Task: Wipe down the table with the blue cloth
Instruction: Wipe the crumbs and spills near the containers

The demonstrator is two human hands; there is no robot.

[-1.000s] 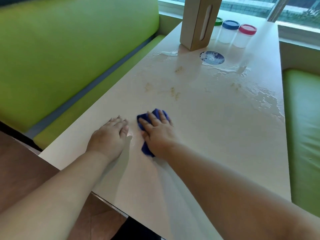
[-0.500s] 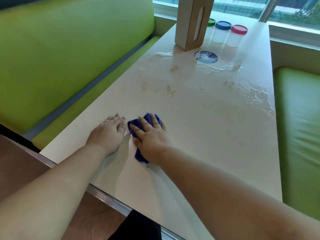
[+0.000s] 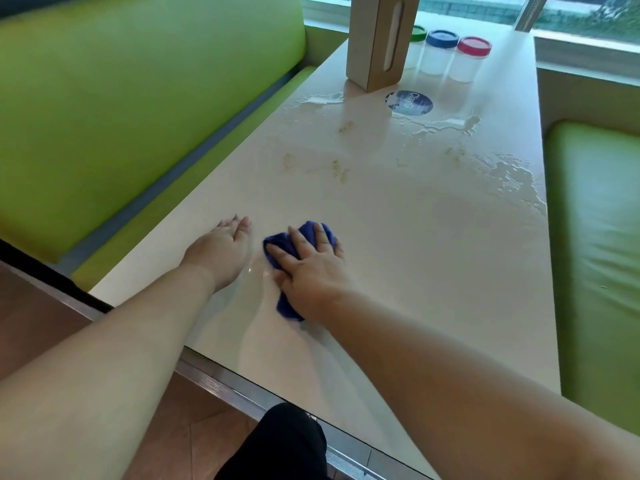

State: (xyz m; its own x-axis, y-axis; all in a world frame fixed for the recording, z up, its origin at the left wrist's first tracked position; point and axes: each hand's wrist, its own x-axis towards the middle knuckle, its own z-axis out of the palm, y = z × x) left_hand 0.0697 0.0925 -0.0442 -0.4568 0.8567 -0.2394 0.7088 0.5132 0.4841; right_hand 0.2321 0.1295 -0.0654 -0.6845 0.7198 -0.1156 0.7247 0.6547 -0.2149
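Right hand [image 3: 311,271] is flat on the blue cloth [image 3: 294,247], fingers [image 3: 301,242] spread and pressing it to the table [image 3: 433,271] near the front left corner, a wide palm to cover more surface per stroke. Left hand [image 3: 221,251] lies just beside it, fingers together, flat on the bare top, likely bracing the lean. Brown stains [image 3: 341,173] and puddles [image 3: 512,174] wait toward the far edge by the box [image 3: 377,43] and jars [image 3: 453,58], so most wiping looks undone.
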